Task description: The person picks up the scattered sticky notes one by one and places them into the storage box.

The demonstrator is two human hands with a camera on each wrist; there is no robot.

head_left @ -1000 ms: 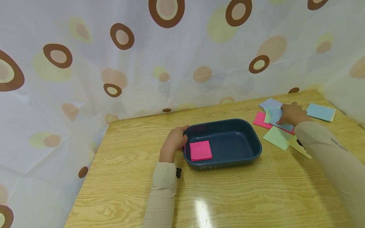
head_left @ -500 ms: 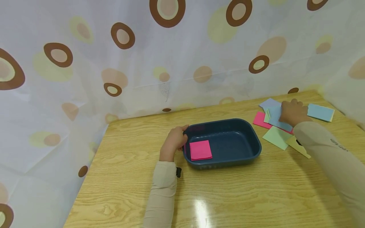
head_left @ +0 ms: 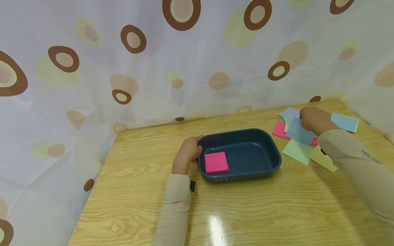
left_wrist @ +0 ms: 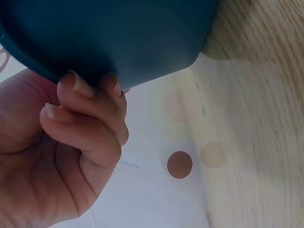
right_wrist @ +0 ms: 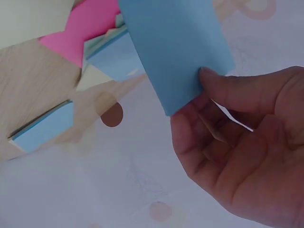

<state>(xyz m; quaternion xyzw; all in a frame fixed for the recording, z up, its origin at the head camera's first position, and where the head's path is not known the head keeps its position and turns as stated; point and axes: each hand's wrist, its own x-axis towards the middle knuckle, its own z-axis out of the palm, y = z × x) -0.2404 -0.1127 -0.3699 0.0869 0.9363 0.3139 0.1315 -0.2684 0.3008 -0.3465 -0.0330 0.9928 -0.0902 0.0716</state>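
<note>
My left hand (head_left: 186, 153) grips the left rim of a dark blue plastic tray (head_left: 250, 157); the left wrist view shows its curled fingers (left_wrist: 90, 128) against the tray's wall. Inside the tray's left end lies a small stack of pink sticky notes (head_left: 216, 162). At the right, my right hand (head_left: 315, 119) pinches a blue sticky note (head_left: 300, 131) by one edge. In the right wrist view, thumb and fingers hold that blue note (right_wrist: 175, 52) raised above the pile. Whether it is one sheet or several, I cannot tell.
Around the right hand lie pink notes (head_left: 280, 130), a lilac note (head_left: 289, 113), a green note (head_left: 297, 151) and a yellow note (head_left: 322, 160). A light blue pad (head_left: 345, 122) sits farther right. A patterned sheet (head_left: 197, 85) hangs behind the wooden table (head_left: 138, 198).
My right hand has closed its pinch on the blue note and lifted it from the pile, drawing it slightly nearer. The left hand and tray have stayed in place.
</note>
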